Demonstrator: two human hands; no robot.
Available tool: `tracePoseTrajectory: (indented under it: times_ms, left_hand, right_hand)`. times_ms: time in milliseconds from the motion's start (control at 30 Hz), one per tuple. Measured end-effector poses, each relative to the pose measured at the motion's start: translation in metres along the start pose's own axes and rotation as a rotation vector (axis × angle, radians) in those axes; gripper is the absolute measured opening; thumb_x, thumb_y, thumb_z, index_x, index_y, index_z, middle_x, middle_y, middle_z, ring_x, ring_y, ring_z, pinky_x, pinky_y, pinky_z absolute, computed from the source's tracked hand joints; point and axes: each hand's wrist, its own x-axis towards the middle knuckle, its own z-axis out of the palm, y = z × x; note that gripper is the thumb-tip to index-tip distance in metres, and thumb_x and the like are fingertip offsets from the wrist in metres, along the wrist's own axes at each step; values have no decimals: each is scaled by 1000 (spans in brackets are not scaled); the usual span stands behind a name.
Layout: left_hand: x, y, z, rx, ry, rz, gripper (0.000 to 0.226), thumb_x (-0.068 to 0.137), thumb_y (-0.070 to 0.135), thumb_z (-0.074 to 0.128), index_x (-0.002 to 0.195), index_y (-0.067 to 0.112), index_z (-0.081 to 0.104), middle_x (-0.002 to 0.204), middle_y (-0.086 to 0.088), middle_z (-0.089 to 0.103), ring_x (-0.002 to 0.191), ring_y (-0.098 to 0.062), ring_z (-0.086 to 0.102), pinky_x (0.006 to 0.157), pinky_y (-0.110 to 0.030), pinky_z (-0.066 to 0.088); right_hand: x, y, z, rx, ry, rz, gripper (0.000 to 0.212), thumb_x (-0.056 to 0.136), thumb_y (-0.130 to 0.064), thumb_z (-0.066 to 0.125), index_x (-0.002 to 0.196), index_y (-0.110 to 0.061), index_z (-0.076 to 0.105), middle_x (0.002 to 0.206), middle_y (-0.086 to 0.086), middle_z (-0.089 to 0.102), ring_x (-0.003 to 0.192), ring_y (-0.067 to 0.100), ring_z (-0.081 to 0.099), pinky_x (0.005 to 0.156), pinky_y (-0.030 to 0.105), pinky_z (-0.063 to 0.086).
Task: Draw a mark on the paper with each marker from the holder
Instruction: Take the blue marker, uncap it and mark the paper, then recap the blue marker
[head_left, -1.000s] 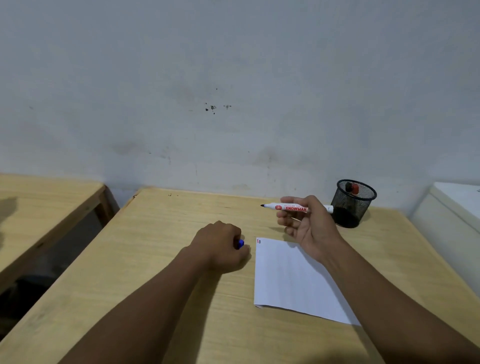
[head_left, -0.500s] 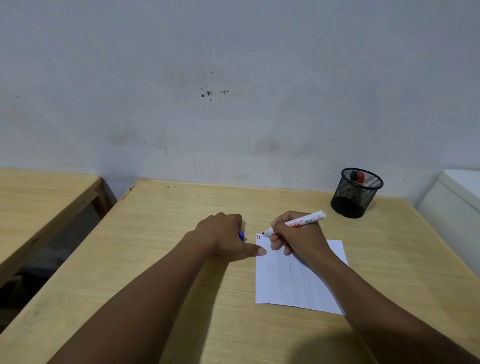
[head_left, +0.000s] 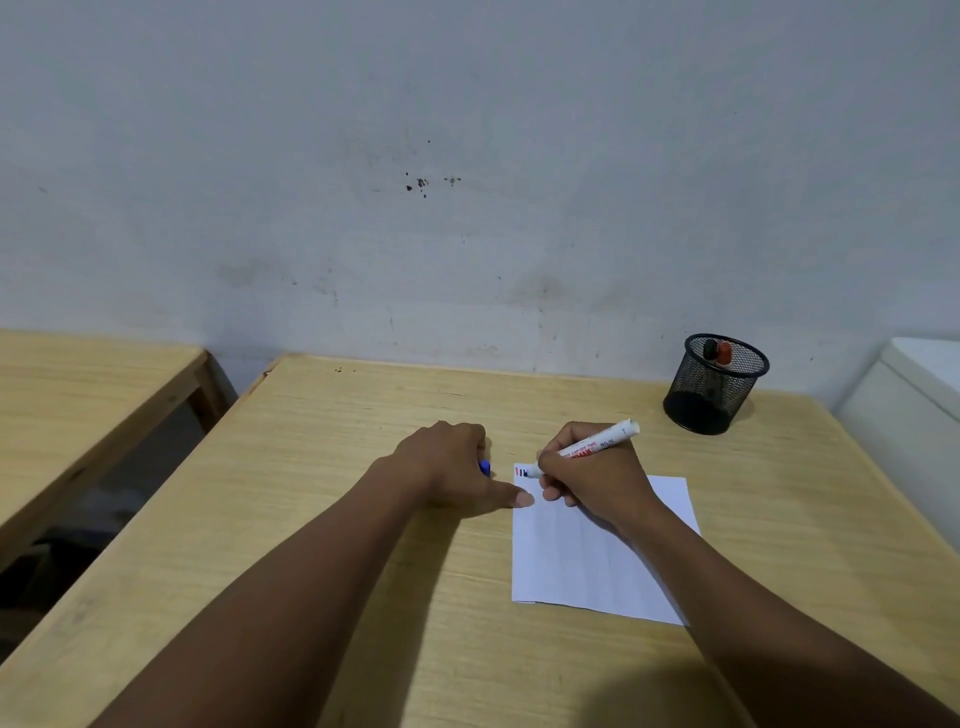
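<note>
Right hand (head_left: 592, 480) gripping marker (head_left: 597, 444), drawing at paper (head_left: 587, 561) corner; left hand (head_left: 447, 467) pinning sheet, curling around blue cap (head_left: 484, 467). Next: recapping, returning to holder (head_left: 714, 384).

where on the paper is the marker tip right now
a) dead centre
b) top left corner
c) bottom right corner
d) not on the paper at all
b: the right hand holds the marker with its tip at the top left corner of the paper, beside the small marks.
</note>
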Motion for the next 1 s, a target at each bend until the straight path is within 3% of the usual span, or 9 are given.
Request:
tracePoseTrajectory:
  times_ms: [67,167,300,467,633,1000]
  left_hand:
    - [0,-2,-4,-86,-19,-31,67,51,80,75,83,25,57,89,10,69,83,-13,63,78,-35,54]
    - [3,-13,-13,-266,-69,-36,41,66,56,85,80,23,64,85,8,73,81,-13,67,76,-30,54]
    - [-1,-19,-29,-589,-23,25,16,86,20,81,81,10,70,76,-2,75,62,-14,64,55,-19,49]
    - [3,10,-53,-1039,119,81,20,86,17,82,99,3,77,86,-4,78,66,-16,69,65,-23,53]
    - [13,48,-67,-1327,85,136,21,86,11,80,104,4,74,89,-8,79,68,-18,72,66,-23,57]
    - [30,96,-64,-1410,6,219,12,89,11,76,100,6,75,87,-7,79,71,-17,73,70,-24,56]
  right_hand:
    - [1,-3,-2,82,-10,39,9,79,0,69,79,8,66,67,27,69,54,26,65,50,30,46]
    - [4,-9,-9,282,51,99,12,80,-2,63,70,-8,64,66,19,62,50,23,52,47,27,35]
    - [9,-32,-25,358,134,51,6,87,-10,71,83,-10,67,61,9,62,42,12,50,40,21,34]
    - [13,-79,-51,502,-62,81,8,91,-16,68,90,-9,69,70,9,70,51,13,64,47,21,44]
    - [10,-103,-70,530,-61,46,13,90,-12,60,93,-6,70,69,11,70,50,16,64,51,23,44]
    - [11,-108,-92,537,-52,-7,12,92,-11,61,88,-5,70,70,12,71,51,16,64,55,25,45]
